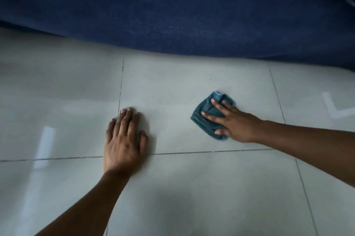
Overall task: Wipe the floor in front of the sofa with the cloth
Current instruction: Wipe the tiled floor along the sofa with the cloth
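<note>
A small teal cloth (206,115) lies crumpled on the pale tiled floor (172,86) in front of the dark blue sofa (172,15). My right hand (234,122) presses flat on the cloth with fingers spread, covering its right half. My left hand (124,139) rests palm down on the bare tile to the left, fingers together, holding nothing. About a hand's width of floor separates the two hands.
The sofa's lower edge runs across the top of the view, close beyond the cloth. Grout lines cross the tiles. White tape marks (338,109) sit on the floor at the right. Glossy tile stretches to the left and toward me.
</note>
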